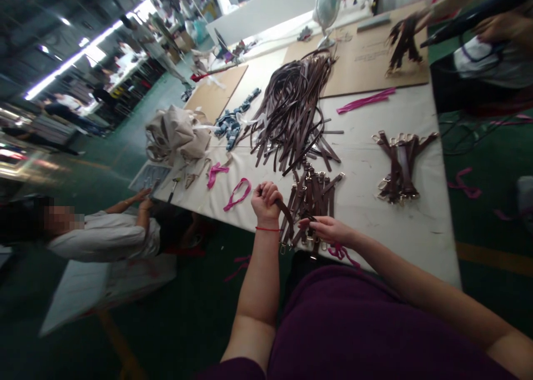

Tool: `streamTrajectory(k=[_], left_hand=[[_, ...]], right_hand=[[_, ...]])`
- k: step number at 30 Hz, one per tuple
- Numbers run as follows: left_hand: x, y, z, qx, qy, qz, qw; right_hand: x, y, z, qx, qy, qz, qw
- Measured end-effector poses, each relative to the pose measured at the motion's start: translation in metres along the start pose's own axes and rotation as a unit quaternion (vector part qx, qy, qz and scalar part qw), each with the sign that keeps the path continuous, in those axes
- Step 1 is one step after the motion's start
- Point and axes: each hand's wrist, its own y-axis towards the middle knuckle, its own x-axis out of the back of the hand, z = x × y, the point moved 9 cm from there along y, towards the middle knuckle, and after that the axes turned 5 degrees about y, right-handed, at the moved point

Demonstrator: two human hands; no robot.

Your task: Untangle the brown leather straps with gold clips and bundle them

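Note:
My left hand [266,200] is closed around one end of a brown leather strap [285,212], which hangs down to its right. Lower on the right, my right hand [327,228] pinches a dark part of a strap between thumb and fingers; whether it is the same strap I cannot tell. Beneath and behind both hands lies a pile of short brown straps with metal buckles [318,194] at the table's near edge. Beyond it spreads a large heap of long brown straps [291,102]. A separate bundle of short straps with metal clasps [402,166] lies to the right.
Pink ribbons [239,195] lie on the white table [366,241]. Beige fabric [177,133] and blue pieces [231,124] sit at the left. A co-worker [112,230] sits at the left corner; another person's hands hold straps [403,44] and a dark tool [470,16] at the far right.

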Motion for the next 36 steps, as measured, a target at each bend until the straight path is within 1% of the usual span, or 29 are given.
streamTrajectory(k=[3,4,5,6,7,8,10,11,12,13,14,16,17,18,19,20,21,23,25,27,29,32,34,36], left_hand=[[0.001,0.005,-0.003,-0.013,-0.011,0.007,1.000],[0.001,0.007,-0.004,-0.018,-0.019,0.011,1.000],[0.003,0.009,-0.006,-0.022,-0.028,0.015,0.999],[0.004,0.011,-0.007,-0.024,-0.038,0.018,0.999],[0.005,0.013,-0.008,-0.024,-0.048,0.021,0.998],[0.005,0.014,-0.009,-0.023,-0.057,0.024,0.998],[0.003,0.014,-0.009,-0.018,-0.071,0.029,0.997],[0.000,0.013,-0.009,-0.016,-0.073,0.032,0.997],[-0.003,0.012,-0.008,-0.013,-0.071,0.034,0.997],[-0.006,0.012,-0.007,-0.011,-0.066,0.035,0.997],[-0.010,0.011,-0.007,-0.008,-0.059,0.035,0.998],[-0.013,0.014,-0.008,-0.009,-0.051,0.034,0.998],[-0.012,0.017,-0.010,-0.011,-0.049,0.030,0.998],[-0.008,0.022,-0.012,-0.014,-0.047,0.023,0.999],[-0.001,0.027,-0.015,-0.016,-0.045,0.013,0.999],[0.009,0.033,-0.017,-0.018,-0.045,0.000,0.999],[0.019,0.039,-0.019,-0.019,-0.047,-0.012,0.999],[0.043,0.049,-0.018,-0.016,-0.059,-0.036,0.998],[0.066,0.056,-0.009,0.004,-0.069,-0.065,0.995],[0.086,0.059,0.010,0.045,-0.065,-0.107,0.991],[0.099,0.059,0.031,0.086,-0.054,-0.141,0.985],[0.104,0.059,0.055,0.120,-0.042,-0.153,0.980],[0.101,0.057,0.066,0.134,-0.037,-0.146,0.979],[0.095,0.052,0.074,0.142,-0.029,-0.130,0.981]], right_hand=[[-0.024,0.011,-0.004,-0.008,0.072,0.063,0.995],[-0.027,0.014,-0.005,-0.008,0.087,0.068,0.994],[-0.027,0.016,-0.006,-0.009,0.098,0.060,0.993],[-0.022,0.019,-0.006,-0.006,0.105,0.036,0.994],[-0.012,0.020,-0.006,0.002,0.110,-0.003,0.994],[0.001,0.021,-0.004,0.018,0.108,-0.056,0.992],[0.032,0.017,0.009,0.081,0.077,-0.168,0.979],[0.044,0.014,0.018,0.118,0.050,-0.206,0.970],[0.050,0.012,0.027,0.145,0.022,-0.218,0.965],[0.049,0.015,0.033,0.154,-0.002,-0.201,0.967],[0.043,0.020,0.033,0.140,-0.016,-0.155,0.978],[0.018,0.029,0.020,0.056,-0.013,-0.012,0.998],[0.004,0.029,0.011,0.008,-0.002,0.061,0.998],[-0.008,0.026,0.003,-0.030,0.010,0.120,0.992],[-0.016,0.022,-0.003,-0.053,0.024,0.158,0.986],[-0.019,0.017,-0.007,-0.062,0.038,0.176,0.982],[-0.019,0.012,-0.009,-0.063,0.054,0.179,0.980],[-0.012,0.004,-0.010,-0.057,0.083,0.152,0.983],[-0.001,-0.005,-0.010,-0.051,0.095,0.117,0.987],[0.009,-0.012,-0.010,-0.049,0.092,0.089,0.991],[0.018,-0.018,-0.009,-0.045,0.081,0.062,0.994],[0.033,-0.027,-0.004,-0.032,0.048,0.011,0.998],[0.045,-0.037,-0.001,-0.025,0.017,-0.022,0.999],[0.061,-0.051,-0.001,-0.020,-0.007,-0.058,0.998]])
